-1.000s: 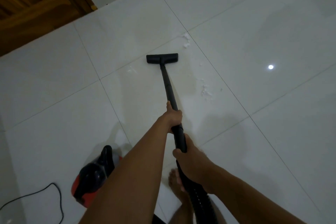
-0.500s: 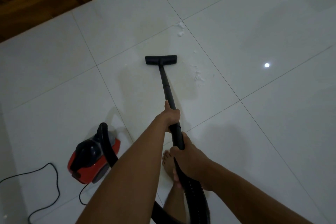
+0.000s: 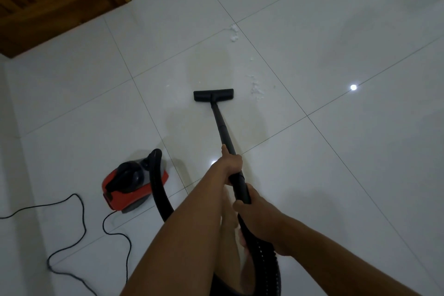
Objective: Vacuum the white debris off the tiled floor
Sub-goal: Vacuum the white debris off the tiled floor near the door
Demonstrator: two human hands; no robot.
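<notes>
Gripping the black wand (image 3: 222, 125) in both fists, the left hand (image 3: 231, 163) clasped nearer the nozzle, probably to steer, and the right hand (image 3: 254, 206) wrapped round the rear end where the ribbed hose (image 3: 159, 190) joins, probably to push, the person sets the floor head (image 3: 213, 95) flat on the tiled floor (image 3: 336, 175). White debris (image 3: 255, 90) lies just right of the head, not under it, with a second cluster (image 3: 234, 32) farther ahead at a grout crossing. Open tile extends ahead and rightward, whereas the red canister (image 3: 133, 182), its power cord (image 3: 81, 218) and a wooden door (image 3: 48, 0) bound the left.
</notes>
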